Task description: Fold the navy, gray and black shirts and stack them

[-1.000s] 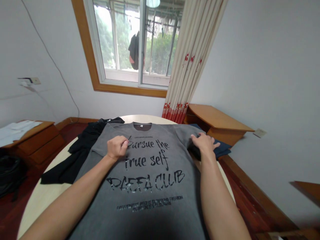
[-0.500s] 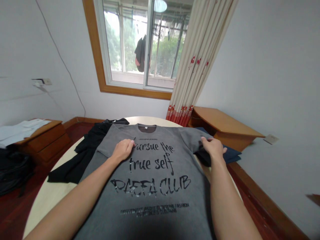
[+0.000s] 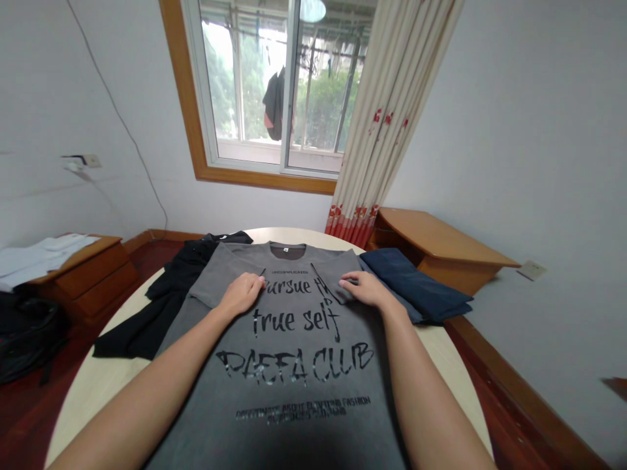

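Left hand (image 3: 242,294) and right hand (image 3: 365,289) press flat, gripping nothing, so the folded sleeve (image 3: 337,273) of the shirt (image 3: 289,385) could slip back toward the right edge of the table (image 3: 448,359).

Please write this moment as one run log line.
left hand: rests on grey T-shirt | right hand: presses sleeve folded inward | beside: black garment, navy garment

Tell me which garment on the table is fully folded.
The navy garment, stacked compactly right of the grey T-shirt; the black garment lies rumpled, the grey mostly spread.
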